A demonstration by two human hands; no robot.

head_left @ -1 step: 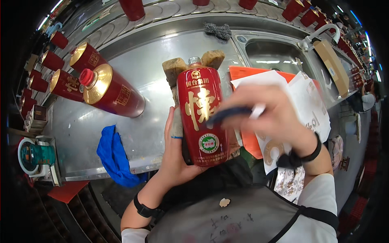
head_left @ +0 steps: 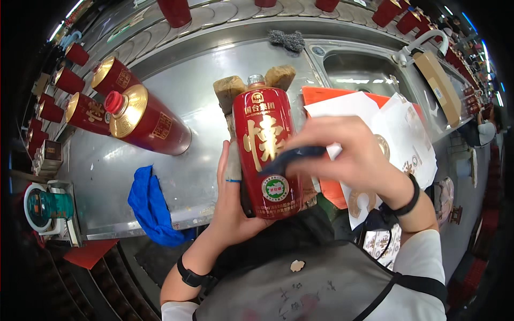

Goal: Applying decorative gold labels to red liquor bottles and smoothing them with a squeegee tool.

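Observation:
In front of me a red bottle [head_left: 266, 112] with gold characters and a green-and-white round mark leans back, its clear neck between two worn brown blocks [head_left: 230, 88]. My left hand [head_left: 233, 208] cups its lower left side and base; a pale cover is on one finger. Over the bottle's front, my right hand [head_left: 342, 150] pinches a dark blue, curved, flat thing [head_left: 297, 157], its tip just above the round mark. What kind of thing it is, I cannot make out. Whether the tip touches the bottle is unclear. The underside of the bottle and its support are mostly hidden.
Red bottles with gold shoulders, one red-capped [head_left: 150, 123], stand at left. A blue cloth [head_left: 150, 206] hangs over the front edge. Right are printed white sheets [head_left: 348, 107] on an orange sheet [head_left: 332, 184], a sink [head_left: 358, 67] and a scouring pad [head_left: 286, 40]. Behind runs a conveyor [head_left: 225, 16].
My right hand has shifted slightly, and the dark blue thing now reaches lower and further left across the bottle. My left hand and the bottle have hardly moved.

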